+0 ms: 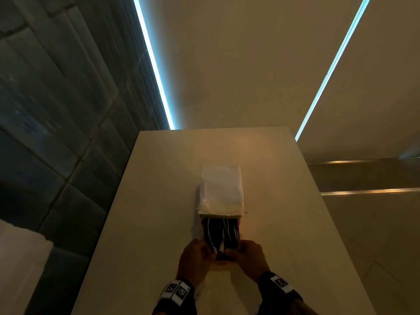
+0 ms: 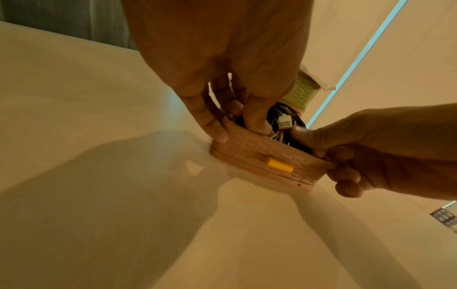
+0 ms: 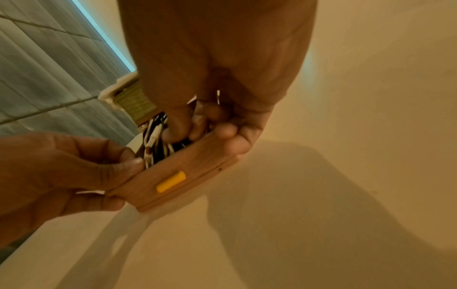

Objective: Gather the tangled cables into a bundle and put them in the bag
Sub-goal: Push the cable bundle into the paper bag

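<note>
A peach, brick-textured bag point(image 2: 259, 156) with a yellow tab point(image 2: 279, 166) lies open on the pale table point(image 1: 159, 201), its whitish lid point(image 1: 220, 189) flipped away from me. Black and white cables point(image 1: 220, 233) fill it, and a white USB plug point(image 2: 284, 122) shows near the rim. My left hand point(image 1: 208, 248) pinches the bag's near left wall, with one finger outside and another inside on the cables. My right hand point(image 1: 234, 252) grips the near right corner: its thumb rests on the cables point(image 3: 154, 140) and its fingers curl round the bag point(image 3: 173, 168).
A dark tiled wall point(image 1: 56, 110) with a bright light strip point(image 1: 154, 64) runs along the left, past the table's left edge. A white object point(image 1: 20, 258) sits low on the left. Ledges with metallic strips point(image 1: 363, 192) lie to the right.
</note>
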